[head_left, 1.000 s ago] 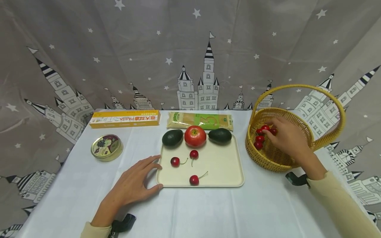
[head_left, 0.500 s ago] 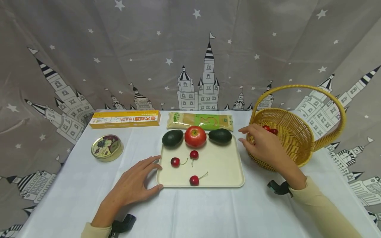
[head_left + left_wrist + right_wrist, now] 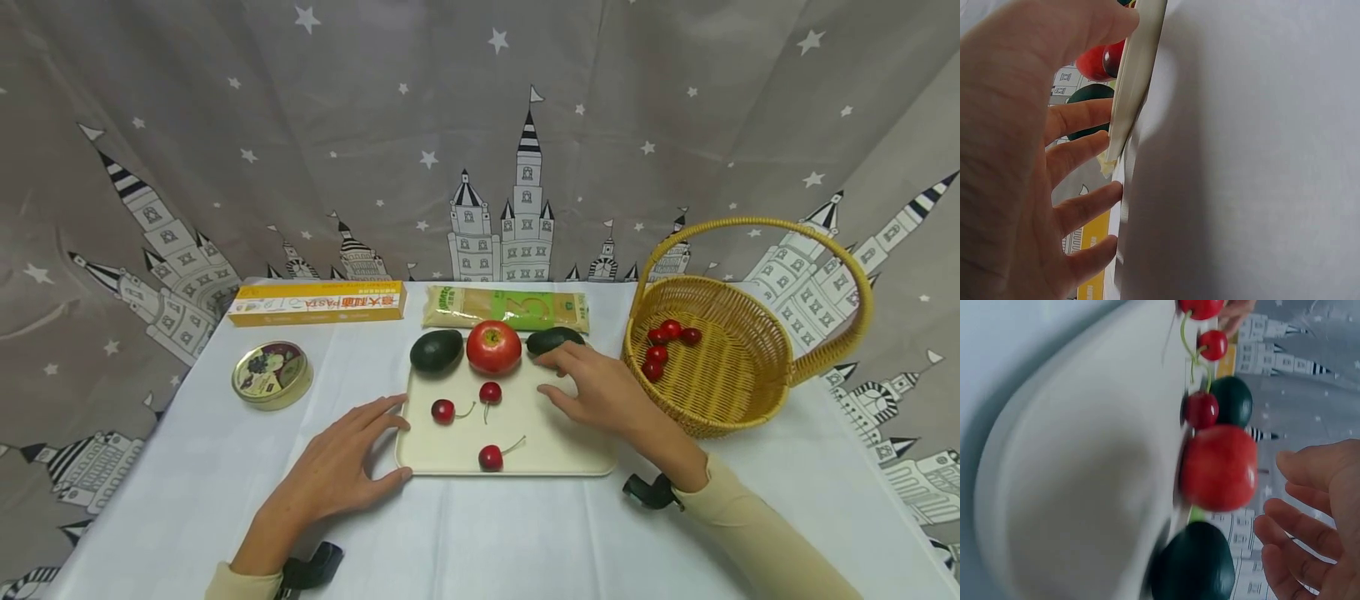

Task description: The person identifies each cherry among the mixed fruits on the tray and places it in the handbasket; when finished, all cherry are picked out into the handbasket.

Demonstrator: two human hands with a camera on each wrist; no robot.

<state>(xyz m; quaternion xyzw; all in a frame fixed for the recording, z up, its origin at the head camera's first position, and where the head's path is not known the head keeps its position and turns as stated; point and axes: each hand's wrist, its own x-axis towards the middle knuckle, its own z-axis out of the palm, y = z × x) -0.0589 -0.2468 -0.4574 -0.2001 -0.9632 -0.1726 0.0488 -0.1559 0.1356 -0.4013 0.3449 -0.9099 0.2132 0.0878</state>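
My left hand (image 3: pixel 341 458) rests at the left edge of a cream tray (image 3: pixel 555 450), its thumb and fingertips at the rim. Over the tray's right part hovers my right hand (image 3: pixel 600 390), fingers relaxed, nothing held in the right wrist view. It is nearest the right avocado (image 3: pixel 553 339), partly covering it in the head view. A red tomato (image 3: pixel 493 347) sits between that one and the left avocado (image 3: pixel 437 351). Three stemmed cherries lie on the tray: a left cherry (image 3: pixel 442 411), an upper cherry (image 3: pixel 491 392) and a front cherry (image 3: pixel 491 457).
Right of the tray stands a yellow wicker basket (image 3: pixel 727 375) with a tall arched handle. Several cherries (image 3: pixel 656 354) lie in its left part. Behind the tray is a noodle packet (image 3: pixel 506 308). A pasta box (image 3: pixel 317 302) and a round tin (image 3: pixel 272 375) stand at left.
My right hand has left the basket's inside and moved left, over the tray. The cherries in the basket are uncovered again. My left hand stays at the tray's edge.
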